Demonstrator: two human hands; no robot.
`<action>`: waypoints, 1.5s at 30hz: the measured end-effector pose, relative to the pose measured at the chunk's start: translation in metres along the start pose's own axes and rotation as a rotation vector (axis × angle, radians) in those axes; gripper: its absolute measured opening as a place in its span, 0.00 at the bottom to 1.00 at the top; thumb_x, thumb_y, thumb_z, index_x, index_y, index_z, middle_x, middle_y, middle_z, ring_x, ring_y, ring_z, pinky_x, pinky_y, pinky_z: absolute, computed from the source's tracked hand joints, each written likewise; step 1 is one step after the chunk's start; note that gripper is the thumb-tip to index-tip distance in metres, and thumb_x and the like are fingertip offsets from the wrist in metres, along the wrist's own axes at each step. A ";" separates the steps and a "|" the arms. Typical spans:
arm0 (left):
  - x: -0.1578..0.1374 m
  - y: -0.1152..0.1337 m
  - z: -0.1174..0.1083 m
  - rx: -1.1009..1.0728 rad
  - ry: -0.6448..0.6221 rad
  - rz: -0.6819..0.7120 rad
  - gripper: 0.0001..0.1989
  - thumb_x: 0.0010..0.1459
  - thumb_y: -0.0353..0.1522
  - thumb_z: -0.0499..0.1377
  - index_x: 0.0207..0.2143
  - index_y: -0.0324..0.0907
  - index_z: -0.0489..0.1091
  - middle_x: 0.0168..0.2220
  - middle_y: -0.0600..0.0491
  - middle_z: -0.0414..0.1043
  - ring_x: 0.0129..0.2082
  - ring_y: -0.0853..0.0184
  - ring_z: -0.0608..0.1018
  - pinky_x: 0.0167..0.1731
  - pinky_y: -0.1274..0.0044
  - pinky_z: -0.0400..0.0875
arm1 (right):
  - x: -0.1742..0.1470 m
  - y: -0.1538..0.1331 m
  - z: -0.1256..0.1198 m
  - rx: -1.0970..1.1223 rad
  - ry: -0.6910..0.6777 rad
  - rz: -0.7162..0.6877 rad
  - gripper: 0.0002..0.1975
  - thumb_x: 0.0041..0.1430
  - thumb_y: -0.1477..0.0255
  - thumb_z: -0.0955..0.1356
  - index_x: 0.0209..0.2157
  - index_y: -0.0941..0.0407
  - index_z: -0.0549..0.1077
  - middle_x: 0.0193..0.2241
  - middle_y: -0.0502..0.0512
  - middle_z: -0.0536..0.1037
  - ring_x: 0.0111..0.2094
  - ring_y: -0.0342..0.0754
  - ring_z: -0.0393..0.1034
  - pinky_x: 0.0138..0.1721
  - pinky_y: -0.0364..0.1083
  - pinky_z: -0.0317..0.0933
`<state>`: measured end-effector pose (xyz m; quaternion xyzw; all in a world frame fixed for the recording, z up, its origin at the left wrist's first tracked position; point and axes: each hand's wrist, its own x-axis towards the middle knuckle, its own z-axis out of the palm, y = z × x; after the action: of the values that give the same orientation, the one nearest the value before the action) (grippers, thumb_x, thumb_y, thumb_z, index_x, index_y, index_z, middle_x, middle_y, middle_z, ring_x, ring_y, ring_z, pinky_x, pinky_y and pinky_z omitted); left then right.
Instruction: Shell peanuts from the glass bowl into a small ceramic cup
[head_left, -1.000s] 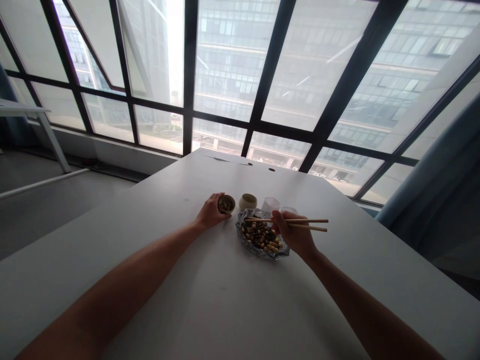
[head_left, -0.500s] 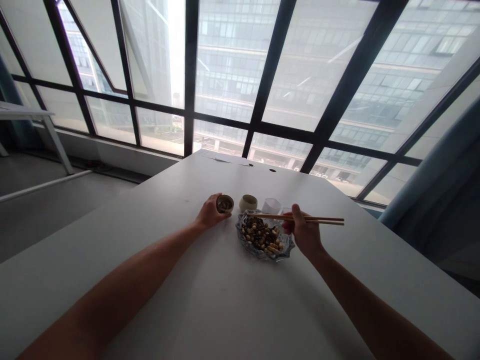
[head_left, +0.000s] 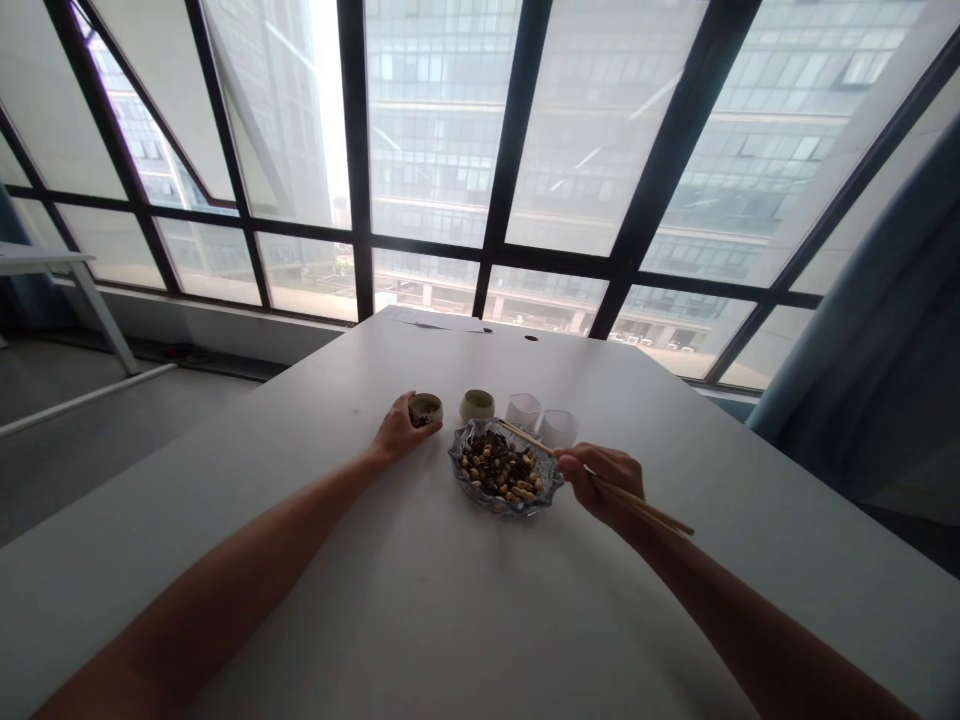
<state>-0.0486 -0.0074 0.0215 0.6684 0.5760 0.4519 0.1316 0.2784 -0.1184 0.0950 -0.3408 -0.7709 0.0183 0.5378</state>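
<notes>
"How are our hands set?"
"Our left hand [head_left: 399,432] is closed around a small ceramic cup [head_left: 426,412], arm stretched well forward. Our right hand [head_left: 606,482] is clamped on the wooden chopsticks [head_left: 527,437], back of the hand upward, the tips ahead and to its left, by the far rim of the faceted glass bowl [head_left: 471,492]."
"How far along are we, then?"
"Partway, we'd judge. The cup in our left hand has some dark bits inside, too small for us to sort. The bowl, just left of our right hand, is well stocked with what look like peanuts and dark seeds [head_left: 499,465]. We can't make out any piece between the tips."
"And farther out?"
"Right of our left hand, apart from it, stands a second ceramic cup [head_left: 477,406]. Ahead and left of our right hand, behind the bowl, are two clear cups [head_left: 523,411]."
</notes>
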 end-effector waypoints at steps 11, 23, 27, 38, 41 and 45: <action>0.014 0.071 0.009 0.308 -0.113 0.353 0.36 0.59 0.45 0.60 0.65 0.42 0.56 0.61 0.40 0.66 0.62 0.49 0.67 0.64 0.54 0.51 | -0.001 0.005 0.012 0.447 0.335 0.590 0.28 0.57 0.45 0.68 0.26 0.58 0.76 0.14 0.53 0.75 0.12 0.44 0.67 0.13 0.43 0.60; 0.066 0.086 0.038 0.346 -0.519 0.192 0.39 0.55 0.44 0.63 0.65 0.40 0.55 0.55 0.38 0.73 0.55 0.51 0.75 0.52 0.64 0.69 | -0.008 0.020 0.014 0.456 0.358 0.688 0.31 0.52 0.42 0.69 0.25 0.59 0.76 0.14 0.53 0.74 0.13 0.43 0.67 0.14 0.42 0.61; 0.070 0.078 0.038 0.266 -0.466 0.294 0.41 0.50 0.41 0.68 0.63 0.39 0.57 0.53 0.40 0.74 0.52 0.53 0.77 0.51 0.67 0.71 | -0.009 0.021 0.013 0.388 0.363 0.632 0.29 0.58 0.44 0.67 0.27 0.58 0.76 0.15 0.53 0.75 0.13 0.44 0.67 0.15 0.42 0.62; 0.063 0.072 0.032 0.174 -0.292 0.594 0.36 0.49 0.32 0.69 0.60 0.44 0.62 0.55 0.43 0.72 0.58 0.52 0.72 0.56 0.60 0.70 | 0.008 0.015 0.008 -0.097 -0.080 -0.116 0.17 0.67 0.60 0.64 0.31 0.53 0.79 0.23 0.54 0.79 0.22 0.45 0.72 0.26 0.44 0.65; 0.064 0.074 0.030 0.170 -0.293 0.618 0.36 0.50 0.34 0.68 0.61 0.43 0.61 0.55 0.43 0.72 0.58 0.52 0.72 0.56 0.61 0.70 | 0.027 0.020 0.027 -0.094 -0.091 -0.119 0.18 0.68 0.59 0.63 0.31 0.54 0.78 0.23 0.54 0.78 0.23 0.45 0.70 0.29 0.44 0.64; 0.065 0.073 0.028 0.204 -0.307 0.646 0.36 0.52 0.35 0.68 0.61 0.42 0.60 0.55 0.42 0.72 0.58 0.53 0.72 0.57 0.61 0.69 | 0.047 0.033 0.048 -0.048 -0.220 -0.092 0.20 0.69 0.57 0.63 0.30 0.55 0.77 0.25 0.54 0.77 0.26 0.44 0.69 0.30 0.43 0.62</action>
<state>0.0157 0.0379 0.0860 0.8854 0.3510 0.3047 0.0000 0.2458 -0.0517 0.0998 -0.3138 -0.8402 0.0122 0.4421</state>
